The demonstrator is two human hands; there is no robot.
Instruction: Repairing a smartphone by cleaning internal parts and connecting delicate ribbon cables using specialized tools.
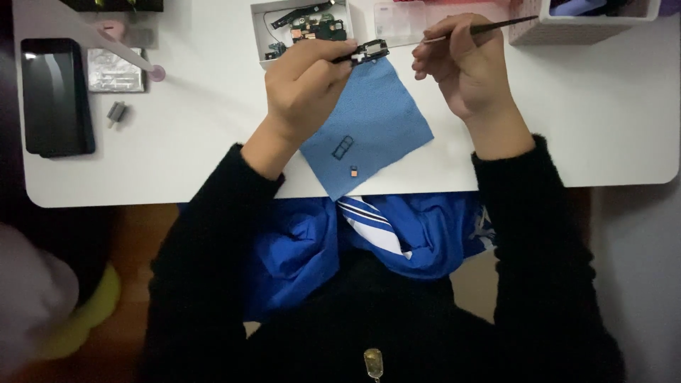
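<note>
My left hand [306,85] pinches a small black electronic part [367,51] above a blue cloth [369,128] that lies on the white table [198,142]. My right hand [464,64] grips a thin dark brush-like tool [496,28], its pale tip pointing left toward the part. On the cloth rest a small black tray frame [342,146] and a tiny orange chip [354,171].
A white tray [259,35] holding circuit boards stands at the back. At the left lie a black phone [55,96], a silver foil piece [113,69], a small grey part [116,112] and a pink-tipped tool [152,71]. A white box [589,28] sits back right.
</note>
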